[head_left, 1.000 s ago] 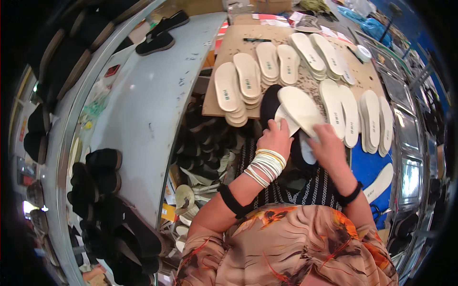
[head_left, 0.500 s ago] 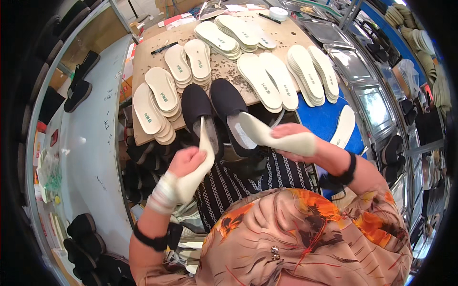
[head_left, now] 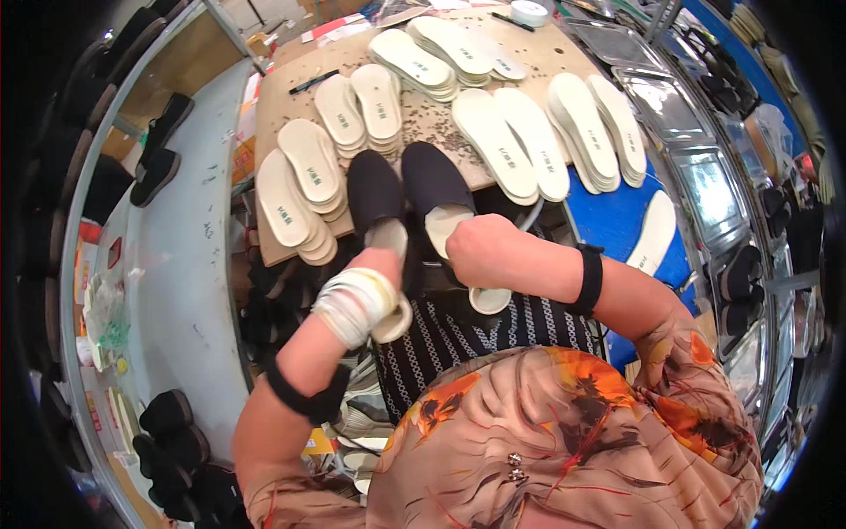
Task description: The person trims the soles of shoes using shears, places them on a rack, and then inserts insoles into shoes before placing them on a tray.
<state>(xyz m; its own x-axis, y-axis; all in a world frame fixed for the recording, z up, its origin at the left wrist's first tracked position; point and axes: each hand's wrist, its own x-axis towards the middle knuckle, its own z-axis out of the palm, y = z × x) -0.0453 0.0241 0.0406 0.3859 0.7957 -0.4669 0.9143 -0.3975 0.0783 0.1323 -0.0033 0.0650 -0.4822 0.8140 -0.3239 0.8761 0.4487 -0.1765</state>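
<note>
Two black slip-on shoes stand side by side against the table's near edge, the left shoe (head_left: 374, 187) and the right shoe (head_left: 438, 176), toes pointing away. A cream insole (head_left: 393, 324) lies partly inside the left one, its heel end sticking out toward me. Another insole (head_left: 490, 301) sits the same way in the right one. My left hand (head_left: 377, 263), with a whitish wrap at the wrist, reaches into the left shoe's opening. At the right shoe's opening, my right hand (head_left: 471, 245) is bent downward over the insole. The fingers of both hands are hidden.
Several stacks of cream insoles (head_left: 310, 167) stand on the wooden table (head_left: 282, 99), among scattered brown bits. A single insole (head_left: 654, 231) lies on a blue surface (head_left: 608, 207) at right. Metal trays (head_left: 648, 104) line the right side. At left is a grey shelf (head_left: 198, 264) with black shoes.
Both hands have moved from the insoles' raised heel ends forward to the shoe openings. The insoles, bent upward before, now lie lower and deeper in the shoes.
</note>
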